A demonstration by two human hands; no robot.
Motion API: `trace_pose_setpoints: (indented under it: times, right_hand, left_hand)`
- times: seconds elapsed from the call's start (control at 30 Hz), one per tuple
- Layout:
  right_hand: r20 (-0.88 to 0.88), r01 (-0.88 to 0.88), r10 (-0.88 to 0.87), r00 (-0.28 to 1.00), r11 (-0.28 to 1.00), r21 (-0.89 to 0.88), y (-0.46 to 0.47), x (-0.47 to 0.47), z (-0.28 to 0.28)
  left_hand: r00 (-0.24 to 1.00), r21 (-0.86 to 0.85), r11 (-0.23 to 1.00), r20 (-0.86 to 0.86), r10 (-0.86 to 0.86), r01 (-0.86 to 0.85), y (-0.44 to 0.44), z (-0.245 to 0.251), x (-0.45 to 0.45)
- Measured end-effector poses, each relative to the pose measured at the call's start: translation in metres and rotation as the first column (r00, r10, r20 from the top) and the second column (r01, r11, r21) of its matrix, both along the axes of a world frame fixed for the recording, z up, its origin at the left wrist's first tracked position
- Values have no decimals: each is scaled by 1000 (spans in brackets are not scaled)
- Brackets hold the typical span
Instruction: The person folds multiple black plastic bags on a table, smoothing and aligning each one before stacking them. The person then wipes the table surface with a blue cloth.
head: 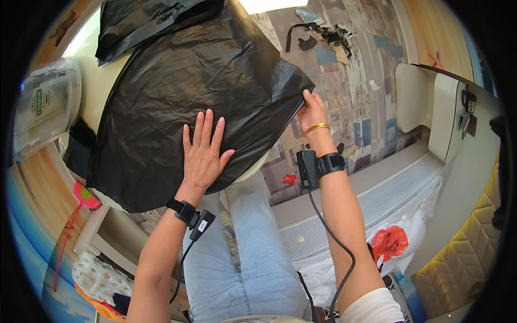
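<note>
A large black plastic bag [169, 80] lies spread over a round cream table [253, 166] in front of me. Its film is wrinkled, and one corner sticks out past the table's right edge. My left hand [204, 151] rests palm down on the bag with fingers spread. At that right corner, my right hand [312, 107] pinches the bag's edge between thumb and fingers. Another folded piece of black plastic [153, 24] lies at the far side, partly cut off by the frame. Each wrist wears a black strap with a cabled device.
A clear lidded plastic tub [48, 107] stands at the table's left. Black scraps [335, 38] and a red wrapper [288, 179] lie on the patterned floor. To the right are a white-cream unit [444, 117] and a red plastic bag [389, 243]. A pink dustpan [86, 197] is at left.
</note>
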State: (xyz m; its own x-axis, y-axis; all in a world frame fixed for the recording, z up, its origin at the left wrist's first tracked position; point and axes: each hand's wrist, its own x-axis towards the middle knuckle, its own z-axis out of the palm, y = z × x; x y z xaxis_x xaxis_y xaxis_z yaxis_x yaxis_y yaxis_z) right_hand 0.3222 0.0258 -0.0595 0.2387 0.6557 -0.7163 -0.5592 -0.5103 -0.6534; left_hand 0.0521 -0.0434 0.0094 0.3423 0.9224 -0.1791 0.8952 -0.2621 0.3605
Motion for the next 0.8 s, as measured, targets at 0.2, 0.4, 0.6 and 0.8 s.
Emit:
trace_pose_setpoints:
  times: [0.2, 0.4, 0.6, 0.8]
  right_hand:
    - [27, 53, -53, 998, 998, 17, 5, 0, 9]
    - [96, 61, -59, 994, 998, -14, -1, -2, 21]
    - [-13, -143, 142, 990, 979, -142, -38, -17, 39]
    - [348, -32, 88, 934, 986, -164, -119, -62, 59]
  left_hand:
    - [999, -20, 1000, 34, 11, -11, 1, 4, 1]
    - [956, 72, 997, 292, -11, -10, -13, 22, -8]
    - [878, 51, 999, 479, -10, -16, -53, 30, -30]
    - [876, -140, 989, 472, 101, -39, -118, 25, -58]
